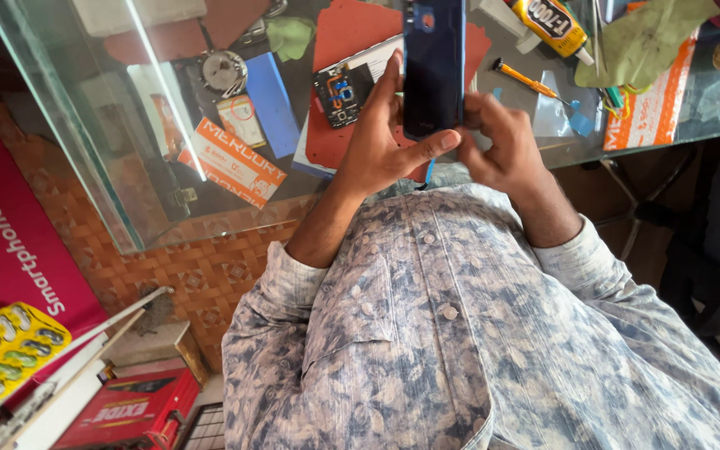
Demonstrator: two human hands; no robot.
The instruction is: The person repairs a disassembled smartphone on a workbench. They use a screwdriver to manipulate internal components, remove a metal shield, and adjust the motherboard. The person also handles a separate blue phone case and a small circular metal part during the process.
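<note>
A dark blue smartphone (433, 62) stands upright in front of my chest, held between both hands. My left hand (385, 137) wraps its left side, thumb pressed across the lower edge. My right hand (502, 142) grips the lower right corner with curled fingers. Under the phone, on the glass counter (110, 150), lies a red work mat (352, 33) with a small circuit part (339, 92) on it.
An orange-handled screwdriver (527, 81), a yellow glue tube (553, 25), a green cloth (647, 42) and an orange card (656, 104) lie at the right. Boxes and a round part sit under the glass at left. A yellow blister pack (2, 350) and red box (131, 408) are below.
</note>
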